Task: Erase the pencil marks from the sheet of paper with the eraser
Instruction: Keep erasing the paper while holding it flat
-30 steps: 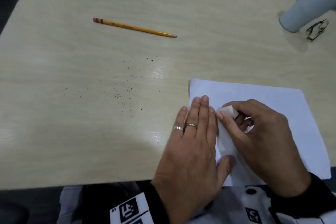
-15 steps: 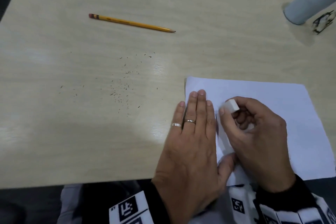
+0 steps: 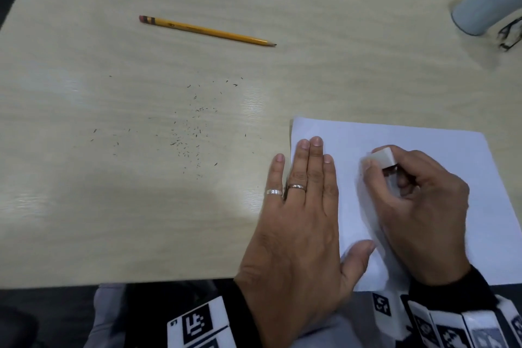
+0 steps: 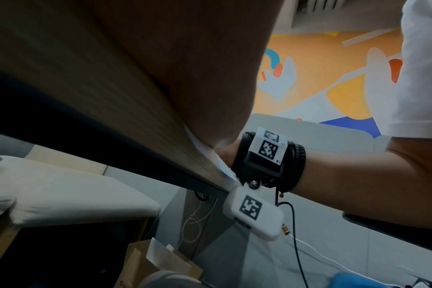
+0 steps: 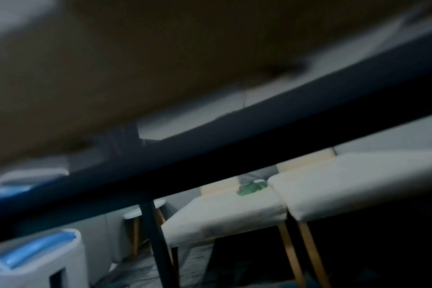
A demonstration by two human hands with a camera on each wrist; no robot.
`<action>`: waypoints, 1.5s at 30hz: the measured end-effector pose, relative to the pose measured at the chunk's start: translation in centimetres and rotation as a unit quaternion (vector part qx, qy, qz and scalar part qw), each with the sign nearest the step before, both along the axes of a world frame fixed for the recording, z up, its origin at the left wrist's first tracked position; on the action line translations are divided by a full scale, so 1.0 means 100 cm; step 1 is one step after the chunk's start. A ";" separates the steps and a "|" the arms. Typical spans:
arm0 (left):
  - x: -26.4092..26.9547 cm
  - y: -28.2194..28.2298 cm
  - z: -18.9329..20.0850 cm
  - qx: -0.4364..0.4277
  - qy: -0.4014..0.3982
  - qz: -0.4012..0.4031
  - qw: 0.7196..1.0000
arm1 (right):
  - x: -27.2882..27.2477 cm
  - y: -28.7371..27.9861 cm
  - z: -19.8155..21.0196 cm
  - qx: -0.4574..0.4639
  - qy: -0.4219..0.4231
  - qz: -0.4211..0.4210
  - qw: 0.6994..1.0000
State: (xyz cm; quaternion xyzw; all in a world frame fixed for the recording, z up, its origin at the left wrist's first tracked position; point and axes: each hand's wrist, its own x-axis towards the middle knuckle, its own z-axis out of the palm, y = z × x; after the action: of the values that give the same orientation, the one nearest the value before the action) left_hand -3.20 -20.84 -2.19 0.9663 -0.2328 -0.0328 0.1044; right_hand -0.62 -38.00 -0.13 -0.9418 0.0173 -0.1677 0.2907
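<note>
A white sheet of paper point(image 3: 440, 150) lies at the table's near right edge. My left hand point(image 3: 299, 206) lies flat on the sheet's left edge, fingers straight, pressing it down. My right hand point(image 3: 418, 200) pinches a white block eraser point(image 3: 382, 157) between thumb and fingers, its lower end against the paper. I see no pencil marks on the bare paper; whatever lies under the hands is hidden. Both wrist views are dark and show the table edge from below, with no eraser in sight.
A yellow pencil point(image 3: 206, 30) lies at the far middle of the wooden table point(image 3: 113, 206). Several dark eraser crumbs point(image 3: 186, 135) are scattered left of the paper. A grey cylinder point(image 3: 485, 0) and folded glasses point(image 3: 509, 34) sit at the far right corner.
My right hand has slid the eraser to the right across the paper, away from my left fingers. The left hand has stayed flat on the sheet.
</note>
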 end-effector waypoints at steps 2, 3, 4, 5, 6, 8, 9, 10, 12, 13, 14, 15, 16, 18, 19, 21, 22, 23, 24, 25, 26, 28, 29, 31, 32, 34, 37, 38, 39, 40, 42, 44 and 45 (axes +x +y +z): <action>0.000 0.000 0.000 -0.003 0.000 0.001 1.000 | -0.004 0.011 0.003 0.009 0.017 0.031 0.999; 0.000 0.000 -0.001 -0.003 0.000 0.002 1.000 | -0.007 0.017 0.003 0.003 0.022 0.051 0.998; 0.001 -0.001 -0.001 -0.001 -0.001 0.001 1.000 | -0.007 0.019 0.001 -0.002 0.023 0.061 0.998; 0.001 -0.001 -0.001 0.000 -0.002 0.000 1.000 | -0.005 0.016 -0.001 -0.005 0.020 0.057 0.998; 0.001 -0.001 -0.001 0.001 -0.002 -0.001 1.000 | -0.002 0.011 -0.003 -0.010 0.016 0.043 0.999; 0.000 0.000 -0.001 0.001 -0.001 0.001 1.000 | 0.004 0.005 -0.001 -0.014 0.003 0.031 0.999; 0.000 0.000 0.000 0.001 -0.002 0.003 1.000 | 0.003 0.008 0.000 -0.006 0.004 0.040 0.999; 0.000 0.000 0.000 0.002 -0.001 0.004 1.000 | 0.001 0.013 0.001 -0.001 0.010 0.055 0.998; 0.001 -0.001 0.000 0.007 -0.004 0.004 1.000 | -0.002 0.017 0.000 -0.008 0.018 0.072 0.997; 0.001 -0.001 0.000 0.006 -0.006 0.002 1.000 | 0.000 0.013 -0.002 -0.013 0.017 0.063 0.998; 0.001 -0.001 0.000 0.004 -0.005 0.001 1.000 | 0.004 0.007 -0.003 -0.020 0.014 0.045 0.999; 0.000 -0.001 -0.001 0.002 -0.004 0.001 1.000 | 0.007 0.001 -0.003 -0.025 0.007 0.030 0.999; 0.000 -0.001 -0.001 0.000 -0.004 0.003 1.000 | 0.009 -0.002 -0.002 -0.024 -0.003 0.025 0.999; 0.000 -0.001 0.000 -0.004 -0.003 0.003 1.000 | 0.004 0.006 0.001 -0.002 0.003 0.047 0.999; 0.000 -0.001 0.000 -0.004 -0.003 0.002 1.000 | 0.000 0.012 0.002 0.004 0.011 0.067 0.998; 0.001 -0.001 -0.001 0.000 -0.009 0.001 1.000 | -0.001 0.013 -0.002 0.006 0.017 0.075 0.997; 0.001 -0.002 -0.001 0.002 -0.008 -0.001 1.000 | 0.002 0.006 -0.005 0.005 0.013 0.055 0.998; 0.001 -0.002 -0.002 0.004 -0.006 -0.002 1.000 | 0.007 -0.001 -0.006 -0.002 0.004 0.032 0.999; 0.000 -0.001 -0.002 0.003 -0.004 -0.001 1.000 | 0.010 -0.006 -0.005 -0.012 -0.009 0.017 1.000; 0.001 -0.001 -0.002 0.000 -0.003 0.001 1.000 | 0.010 -0.007 -0.004 -0.016 -0.017 0.015 1.000; 0.001 -0.001 -0.002 -0.003 -0.003 0.002 1.000 | 0.007 -0.003 -0.003 -0.017 -0.014 0.026 0.999; 0.001 -0.001 -0.002 -0.004 -0.007 0.001 1.000 | -0.002 0.011 -0.002 -0.020 0.002 0.058 0.998; 0.001 -0.001 -0.003 0.000 -0.010 0.000 1.000 | -0.003 0.010 -0.003 -0.017 0.006 0.059 0.998; 0.001 -0.002 -0.003 0.005 -0.011 -0.002 1.000 | 0.005 -0.007 -0.006 -0.011 -0.001 0.022 1.000; 0.001 -0.002 -0.003 0.004 -0.010 -0.002 1.000 | 0.010 -0.014 -0.005 -0.013 -0.009 0.004 1.000; 0.001 -0.001 -0.003 -0.002 -0.006 -0.003 1.000 | 0.010 -0.018 -0.002 0.004 -0.011 0.002 1.000; 0.001 -0.001 -0.003 -0.009 -0.006 -0.007 1.000 | -0.005 0.000 0.002 0.027 0.025 0.053 0.998; 0.001 -0.001 -0.003 -0.007 -0.006 -0.009 1.000 | -0.006 -0.003 0.000 0.027 0.028 0.049 0.998; 0.001 -0.001 -0.003 -0.003 -0.006 -0.012 1.000 | -0.002 -0.012 -0.002 0.027 0.025 0.029 0.999; 0.001 -0.001 -0.002 0.002 -0.007 -0.014 1.000 | 0.003 -0.023 -0.003 0.024 0.018 -0.001 1.000; 0.002 -0.001 -0.001 0.002 -0.007 -0.015 1.000 | 0.008 -0.035 -0.002 0.028 0.004 -0.039 0.999; 0.002 -0.001 -0.001 -0.008 -0.013 -0.015 1.000 | 0.002 -0.024 0.001 0.046 0.012 -0.013 0.999; 0.003 0.000 -0.001 -0.012 -0.018 -0.014 1.000 | -0.004 -0.012 0.002 0.049 0.021 0.014 0.998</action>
State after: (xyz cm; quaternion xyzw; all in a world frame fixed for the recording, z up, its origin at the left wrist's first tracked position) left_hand -2.93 -20.85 -2.31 0.9621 -0.2484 -0.0141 0.1118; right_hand -1.04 -39.17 0.09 -0.9297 0.0186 -0.1430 0.3388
